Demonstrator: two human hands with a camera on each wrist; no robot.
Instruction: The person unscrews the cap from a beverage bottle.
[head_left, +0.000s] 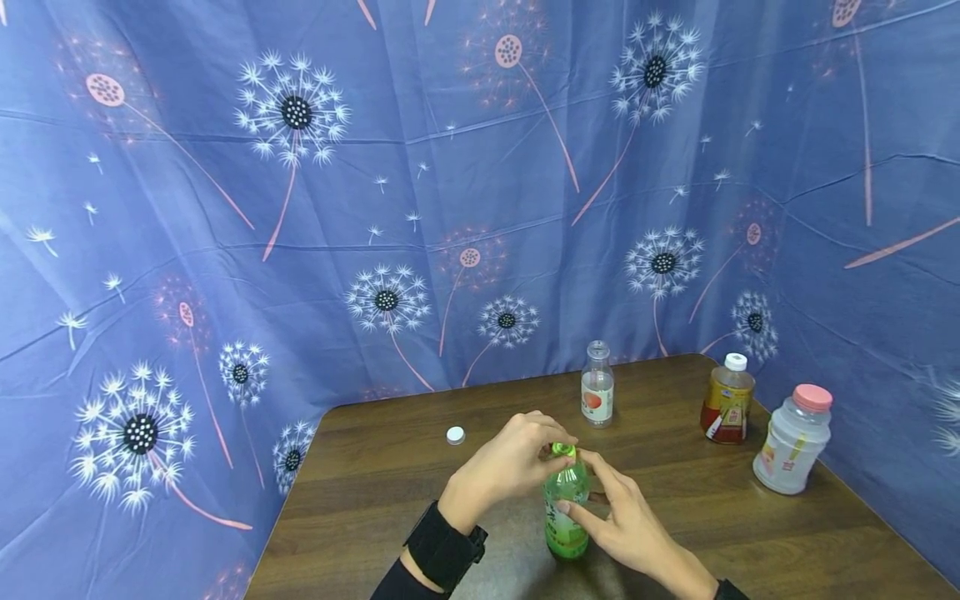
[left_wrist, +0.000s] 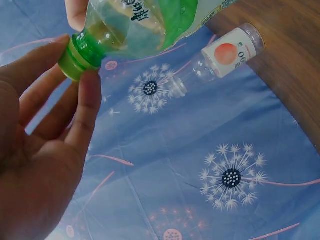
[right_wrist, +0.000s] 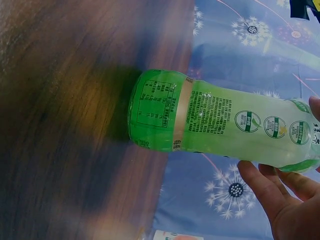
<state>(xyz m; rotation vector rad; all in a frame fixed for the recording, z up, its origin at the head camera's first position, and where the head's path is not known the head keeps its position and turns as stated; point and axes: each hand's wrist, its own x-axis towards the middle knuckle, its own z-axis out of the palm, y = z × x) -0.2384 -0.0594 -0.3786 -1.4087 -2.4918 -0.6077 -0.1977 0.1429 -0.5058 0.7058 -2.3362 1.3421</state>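
A green plastic drink bottle (head_left: 567, 537) stands upright near the front of the wooden table. My left hand (head_left: 510, 458) reaches over its top, thumb and fingers pinching the yellow-green cap (left_wrist: 75, 62). Whether that cap is still threaded on the neck cannot be made out. Around the upper body of the bottle, my right hand (head_left: 630, 525) holds it from the right side. In the right wrist view, printed text and round emblems show on the green label (right_wrist: 210, 112), with fingers (right_wrist: 262, 185) near the upper part.
Behind the green bottle stands a clear uncapped bottle (head_left: 597, 393) with a peach picture. A loose white cap (head_left: 455, 435) lies to the left. Further right are a white-capped bottle of brown liquid (head_left: 727, 404) and a clear jar with a pink lid (head_left: 795, 446). A blue dandelion curtain (head_left: 450, 208) hangs behind.
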